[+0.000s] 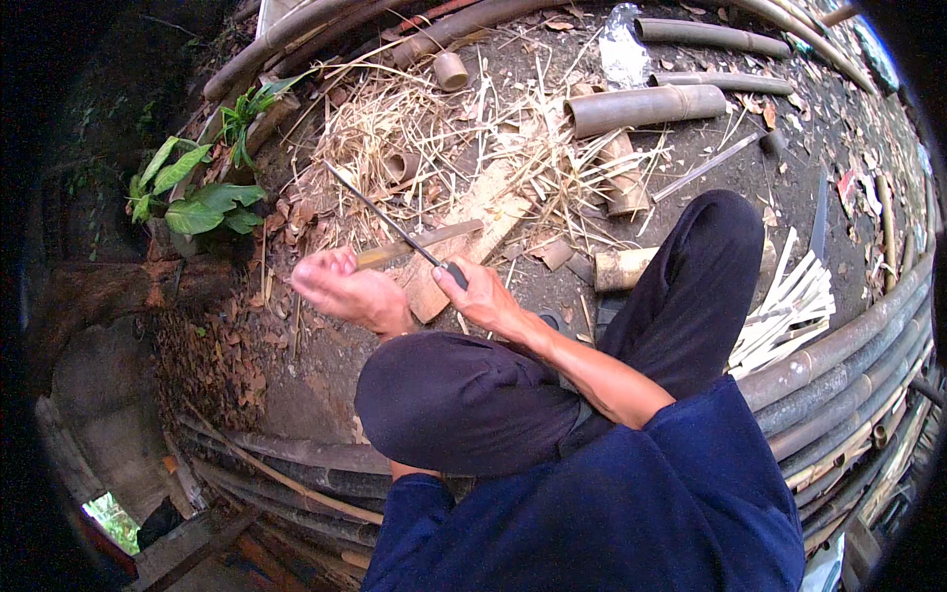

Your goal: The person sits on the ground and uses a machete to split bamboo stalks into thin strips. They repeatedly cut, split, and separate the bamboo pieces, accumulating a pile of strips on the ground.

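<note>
My left hand (347, 292) is closed around one end of a split bamboo piece (434, 238), which points to the right over a wooden board (426, 298). In my right hand (483, 299) is the dark handle of a long, thin-bladed knife (380, 209). Its blade slants up and to the left, crossing the bamboo piece; whether they touch I cannot tell. Thin bamboo shavings (375, 128) are heaped beyond both hands and partly cover the board's far end.
Several bamboo sections lie around, among them a thick tube (646, 110) and a short ring (451, 71). Pale split strips (789, 311) and a saw blade (820, 212) are on the right. Long bamboo poles (829, 370) run behind me. Green plants (212, 202) grow at left.
</note>
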The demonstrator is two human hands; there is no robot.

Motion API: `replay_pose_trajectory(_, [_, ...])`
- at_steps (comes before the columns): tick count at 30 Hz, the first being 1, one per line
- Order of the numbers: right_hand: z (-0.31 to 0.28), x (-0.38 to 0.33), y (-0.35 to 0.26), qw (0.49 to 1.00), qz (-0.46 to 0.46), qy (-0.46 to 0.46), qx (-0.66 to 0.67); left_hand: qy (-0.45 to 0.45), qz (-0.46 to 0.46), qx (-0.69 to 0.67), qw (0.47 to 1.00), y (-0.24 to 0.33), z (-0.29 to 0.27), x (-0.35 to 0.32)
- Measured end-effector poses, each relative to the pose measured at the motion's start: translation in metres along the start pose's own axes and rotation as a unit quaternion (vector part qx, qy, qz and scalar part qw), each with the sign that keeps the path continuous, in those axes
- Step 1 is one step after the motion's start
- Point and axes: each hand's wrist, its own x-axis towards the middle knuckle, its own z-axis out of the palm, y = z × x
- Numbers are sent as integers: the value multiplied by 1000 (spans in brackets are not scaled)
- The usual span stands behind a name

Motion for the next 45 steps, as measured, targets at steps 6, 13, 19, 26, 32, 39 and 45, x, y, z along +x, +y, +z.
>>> replay_pose_trajectory(6, [15, -5, -10, 998, 29, -34, -53, 47, 26, 39, 998, -3, -1, 1])
replay_pose_trajectory(13, [-18, -9, 44, 991, 132, -10, -26, 37, 60, 85, 994, 3, -5, -25])
replay_pose_trajectory(19, [3, -5, 17, 999, -17, 7, 43, 45, 65, 87, 993, -6, 10, -14])
replay_pose_trajectory(26, [-1, -9, 30, 995, 61, -27, -70, 46, 100, 101, 989, 9, 2, -19])
replay_pose_trajectory(32, [-3, -12, 31, 997, 3, -22, -70, 43, 111, 114, 986, 4, -1, -28])
replay_pose_trajectory(39, [-8, 13, 79, 996, 61, 39, -49, 64, 85, 109, 988, -10, -3, -8])
replay_pose_trajectory(45, [-34, 23, 134, 983, 160, 80, -38, 86, 100, 124, 983, -8, 2, -11])
